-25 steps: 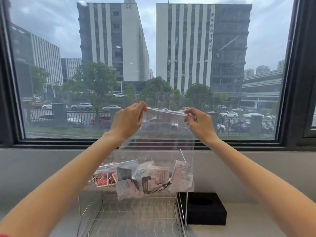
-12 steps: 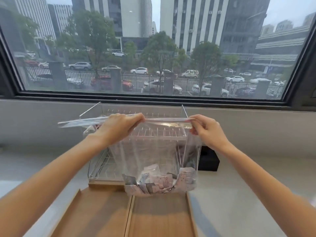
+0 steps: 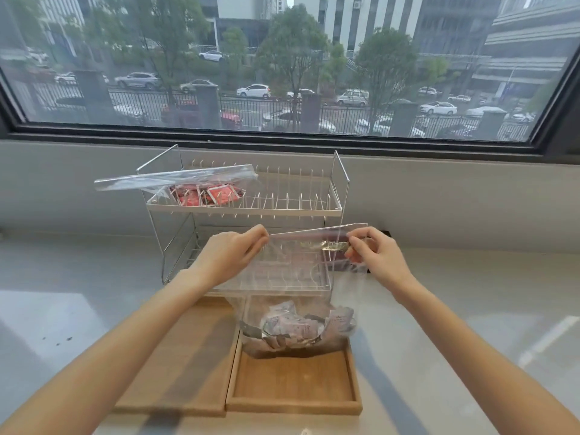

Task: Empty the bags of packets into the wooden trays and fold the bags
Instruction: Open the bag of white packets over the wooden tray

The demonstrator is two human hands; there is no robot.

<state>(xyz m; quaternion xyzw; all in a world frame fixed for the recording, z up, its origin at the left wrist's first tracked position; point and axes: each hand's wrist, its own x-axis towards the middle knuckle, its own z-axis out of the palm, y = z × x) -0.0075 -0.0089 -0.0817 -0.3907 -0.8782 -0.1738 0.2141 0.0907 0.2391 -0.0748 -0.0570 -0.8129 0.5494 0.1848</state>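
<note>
Over right tray [image 3: 293, 405] now, lowered bag [image 3: 295, 277] between both hands.

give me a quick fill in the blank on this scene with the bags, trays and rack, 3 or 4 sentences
1. Both hands, left hand and right hand, pinch the top edge of a clear ____.
2. The bag of red packets lies on the rack's ____ shelf.
3. The held bag's pale packets hang over the ____ wooden tray.
4. The wooden trays number ____.

Missing words: bag; top; right; two
</note>
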